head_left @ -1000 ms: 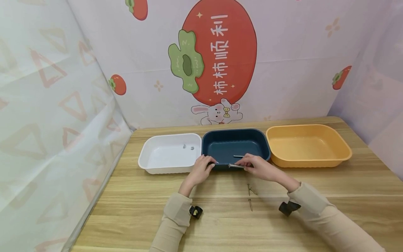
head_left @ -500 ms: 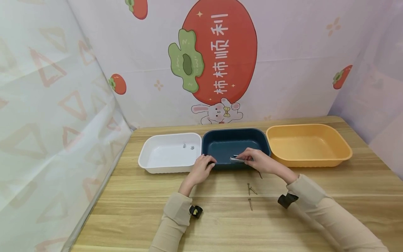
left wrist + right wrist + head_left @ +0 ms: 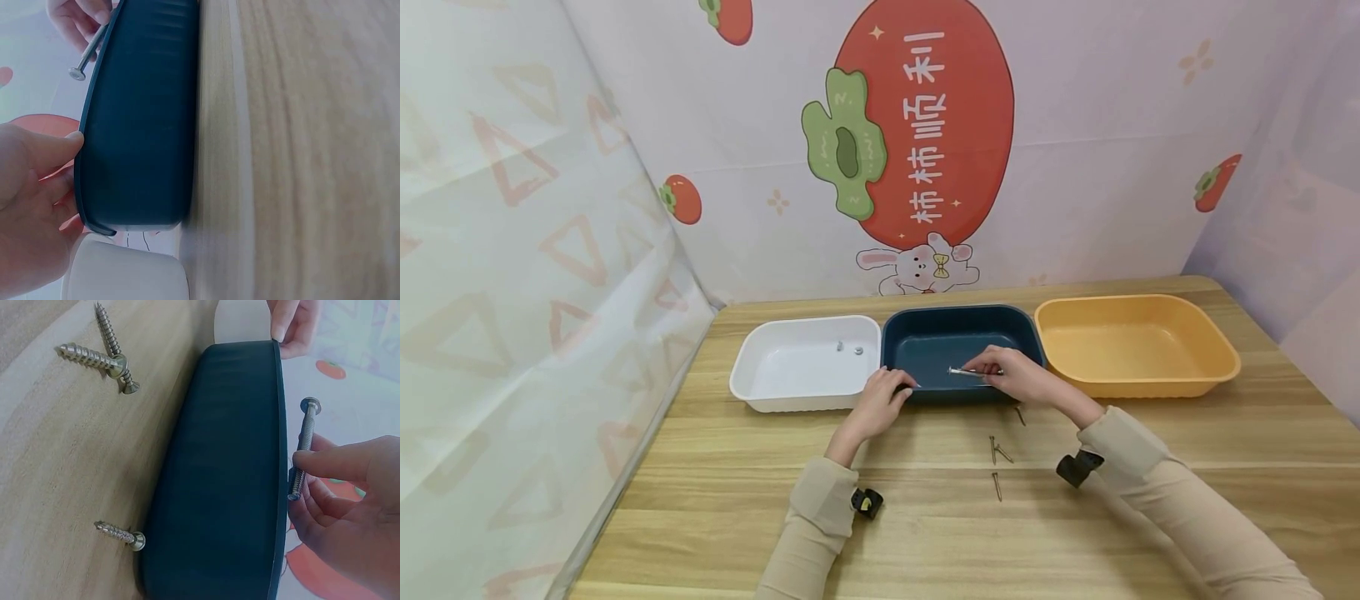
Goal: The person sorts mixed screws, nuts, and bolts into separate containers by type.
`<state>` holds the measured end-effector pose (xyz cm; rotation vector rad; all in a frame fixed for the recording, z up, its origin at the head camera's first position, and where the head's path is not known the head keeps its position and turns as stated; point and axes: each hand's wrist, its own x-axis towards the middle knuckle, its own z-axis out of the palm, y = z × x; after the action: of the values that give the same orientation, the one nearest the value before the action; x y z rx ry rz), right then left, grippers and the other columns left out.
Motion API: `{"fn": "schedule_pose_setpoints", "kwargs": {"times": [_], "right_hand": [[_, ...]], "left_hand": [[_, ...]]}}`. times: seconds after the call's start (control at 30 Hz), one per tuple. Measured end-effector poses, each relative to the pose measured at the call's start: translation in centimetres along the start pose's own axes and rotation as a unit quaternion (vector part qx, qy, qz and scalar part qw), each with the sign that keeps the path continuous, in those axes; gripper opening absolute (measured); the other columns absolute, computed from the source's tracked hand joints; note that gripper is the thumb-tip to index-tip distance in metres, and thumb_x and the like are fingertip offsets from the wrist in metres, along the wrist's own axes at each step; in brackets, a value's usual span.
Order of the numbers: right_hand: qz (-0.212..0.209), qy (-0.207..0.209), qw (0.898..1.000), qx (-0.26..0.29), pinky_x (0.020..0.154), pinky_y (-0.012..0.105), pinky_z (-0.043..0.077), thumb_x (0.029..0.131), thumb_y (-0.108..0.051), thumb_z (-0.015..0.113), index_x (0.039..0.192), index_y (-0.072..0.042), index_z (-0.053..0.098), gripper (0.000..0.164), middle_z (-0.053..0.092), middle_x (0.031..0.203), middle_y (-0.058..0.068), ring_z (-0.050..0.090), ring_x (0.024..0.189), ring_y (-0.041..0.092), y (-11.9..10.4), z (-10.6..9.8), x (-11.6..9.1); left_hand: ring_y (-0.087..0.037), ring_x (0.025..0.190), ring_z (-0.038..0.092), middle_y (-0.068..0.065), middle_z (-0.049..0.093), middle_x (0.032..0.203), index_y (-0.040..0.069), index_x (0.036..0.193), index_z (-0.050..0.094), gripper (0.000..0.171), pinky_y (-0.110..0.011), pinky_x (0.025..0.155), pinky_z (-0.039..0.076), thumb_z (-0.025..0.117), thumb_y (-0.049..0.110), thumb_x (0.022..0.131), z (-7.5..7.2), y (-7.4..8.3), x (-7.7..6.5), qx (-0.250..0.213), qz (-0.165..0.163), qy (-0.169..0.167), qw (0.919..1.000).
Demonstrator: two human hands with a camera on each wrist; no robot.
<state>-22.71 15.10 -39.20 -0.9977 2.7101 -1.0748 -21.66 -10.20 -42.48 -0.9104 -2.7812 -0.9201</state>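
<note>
Right hand [image 3: 1017, 377] over the near part of the dark blue tray [image 3: 925, 333], thumb and fingers pinching a silver bolt [image 3: 967, 372] by its threaded end, head pointing toward the left hand; bolt held roughly level above the tray's inside, close to the near rim; right wrist view shows the fingertips [image 3: 310, 464] closed round the shank just beyond the rim; left hand [image 3: 880, 402] on the tray's near-left corner, fingers curled over the rim and gripping it, thumb along the outer wall; blue tray sits between a white tray [image 3: 775, 392] touching its left side and an orange tray [image 3: 1213, 379] just beside its right; two small silvery pieces [image 3: 848, 349] lie in the white tray near its far right corner; three brass-coloured screws [image 3: 997, 454] loose on the wooden table [image 3: 700, 500] in front of the blue tray, a fourth screw [image 3: 1020, 414] lying close against the tray's near wall
</note>
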Motion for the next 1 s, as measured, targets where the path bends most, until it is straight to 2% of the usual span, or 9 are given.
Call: {"fn": "schedule_pose_setpoints", "kwargs": {"times": [0.23, 0.47, 0.57, 0.73, 1.0], "right_hand": [[0.018, 0.005, 1.000, 0.009, 0.066, 0.027, 0.045, 0.081, 0.008, 0.053, 0.104, 0.001, 0.063, 0.026, 0.056, 0.089, 0.008, 0.048, 0.075, 0.015, 0.1, 0.0, 0.4], [0.034, 0.047, 0.998, 0.007, 0.077, 0.039, 0.046, 0.080, 0.003, 0.058, 0.107, 0.003, 0.060, 0.027, 0.056, 0.098, 0.015, 0.053, 0.088, 0.025, 0.2, 0.0, 0.3], [0.039, 0.057, 0.997, 0.016, 0.078, 0.041, 0.046, 0.082, 0.002, 0.058, 0.107, 0.003, 0.060, 0.026, 0.056, 0.100, 0.015, 0.054, 0.089, 0.025, 0.3, -0.1, 0.0], [0.039, 0.073, 0.996, 0.015, 0.076, 0.039, 0.047, 0.083, 0.001, 0.056, 0.107, 0.002, 0.060, 0.024, 0.057, 0.100, 0.017, 0.055, 0.087, 0.023, 0.5, -0.5, -0.9], [0.037, 0.098, 0.995, 0.007, 0.076, 0.038, 0.048, 0.083, 0.002, 0.056, 0.106, 0.004, 0.060, 0.023, 0.059, 0.098, 0.016, 0.057, 0.086, 0.025, 0.8, -1.4, -2.6]], "left_hand": [[-0.027, 0.101, 0.048, -0.010, 0.059, 0.097, 0.000, 0.097, 0.058, 0.013, -0.042, 0.101, 0.024, 0.049, 0.006, 0.090, 0.1, 0.0, 0.0, -0.002, 0.000, -0.002, 1.0000], [-0.027, 0.100, 0.050, -0.010, 0.059, 0.096, 0.000, 0.097, 0.058, 0.013, -0.042, 0.102, 0.022, 0.049, 0.005, 0.090, 0.1, -0.1, 0.0, -0.004, 0.003, -0.003, 1.0000], [-0.027, 0.100, 0.050, -0.011, 0.060, 0.096, -0.001, 0.097, 0.058, 0.014, -0.042, 0.103, 0.021, 0.049, 0.006, 0.090, 0.0, -0.1, 0.0, -0.008, 0.000, -0.003, 1.0000], [-0.026, 0.102, 0.051, -0.010, 0.061, 0.097, -0.001, 0.098, 0.059, 0.015, -0.039, 0.104, 0.020, 0.049, 0.007, 0.089, -0.1, 0.1, -0.1, -0.012, -0.010, -0.003, 0.9999], [-0.024, 0.105, 0.050, -0.009, 0.060, 0.103, 0.002, 0.105, 0.059, 0.020, -0.038, 0.105, 0.019, 0.051, 0.013, 0.089, -0.3, 1.1, 0.1, 0.019, -0.044, -0.010, 0.9988]]}}
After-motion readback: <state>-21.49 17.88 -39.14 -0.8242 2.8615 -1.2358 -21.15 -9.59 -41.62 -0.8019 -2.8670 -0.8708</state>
